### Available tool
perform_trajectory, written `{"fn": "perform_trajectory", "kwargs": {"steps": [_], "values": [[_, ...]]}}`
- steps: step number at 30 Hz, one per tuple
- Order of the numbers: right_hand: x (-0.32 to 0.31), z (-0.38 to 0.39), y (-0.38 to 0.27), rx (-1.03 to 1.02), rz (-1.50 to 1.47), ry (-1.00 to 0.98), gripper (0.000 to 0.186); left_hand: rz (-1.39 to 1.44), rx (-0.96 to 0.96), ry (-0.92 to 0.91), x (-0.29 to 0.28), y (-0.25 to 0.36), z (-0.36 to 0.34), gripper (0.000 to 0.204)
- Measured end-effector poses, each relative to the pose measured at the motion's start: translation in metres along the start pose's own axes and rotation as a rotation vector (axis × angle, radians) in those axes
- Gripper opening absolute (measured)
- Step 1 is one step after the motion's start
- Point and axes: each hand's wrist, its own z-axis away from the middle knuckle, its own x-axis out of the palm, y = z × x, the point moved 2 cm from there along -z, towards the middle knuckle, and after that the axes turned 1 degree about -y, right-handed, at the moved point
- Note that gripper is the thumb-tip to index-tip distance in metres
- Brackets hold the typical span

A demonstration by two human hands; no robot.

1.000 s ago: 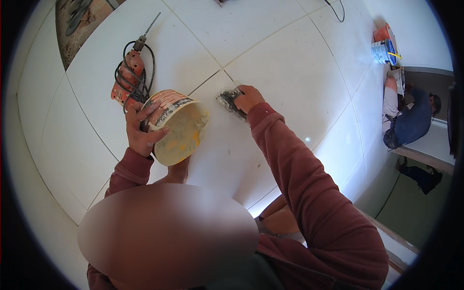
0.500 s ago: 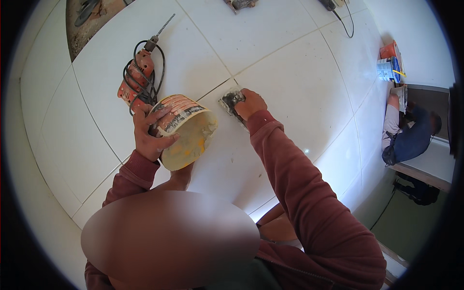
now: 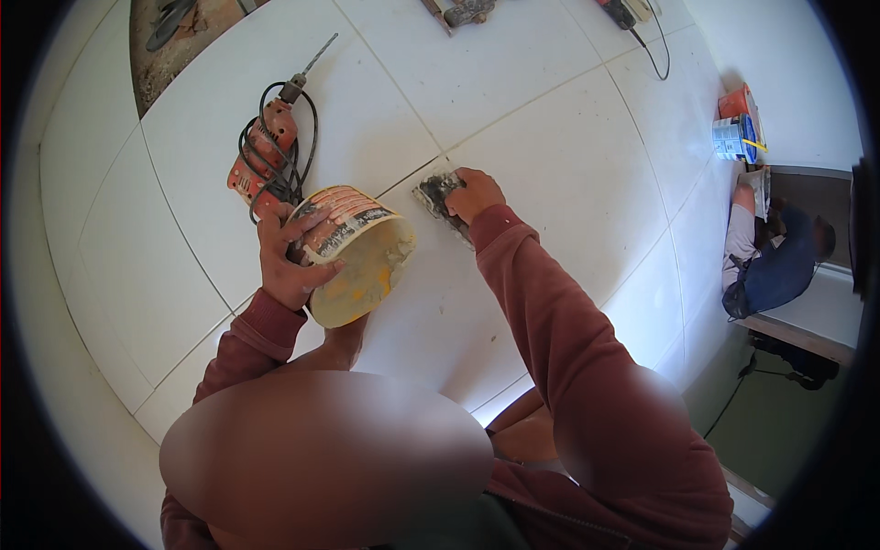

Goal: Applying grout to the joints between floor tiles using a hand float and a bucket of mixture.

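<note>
My left hand [image 3: 286,257] grips a paint-smeared plastic bucket [image 3: 353,273] with a red label, tilted on its side with pale, yellow-streaked residue inside. My right hand [image 3: 472,194] is wrapped round a grey-smeared flat tool [image 3: 433,197], which rests on the white tiled floor [image 3: 550,137] beside a tile joint, just right of the bucket. Behind the bucket, a red corded drill [image 3: 273,133] lies with its black cable looped over it, its long bit pointing away from me. My bare foot is partly visible below the bucket.
A co-worker [image 3: 772,266] in a dark blue top crouches at a dark recess at right, beside blue [image 3: 733,137] and orange [image 3: 733,101] pails. Metal tools [image 3: 463,14] and another corded tool [image 3: 616,15] lie at the top. Sandals [image 3: 167,27] lie beyond the tile edge, top left.
The view has shifted slightly, bringing more of the tools at the top into sight. My hands keep their grips on bucket and flat tool. The co-worker's head and body have shifted a little.
</note>
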Motion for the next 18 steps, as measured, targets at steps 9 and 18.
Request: {"fn": "perform_trajectory", "kwargs": {"steps": [9,18], "values": [[-0.009,-0.007,-0.011,0.005,0.099,-0.147,0.037,-0.02,0.037,0.015,-0.003,0.0,0.0,0.064],[-0.025,-0.038,-0.001,-0.117,0.046,-0.113,0.041,-0.018,0.022,0.007,-0.002,-0.002,0.003,0.063]]}}
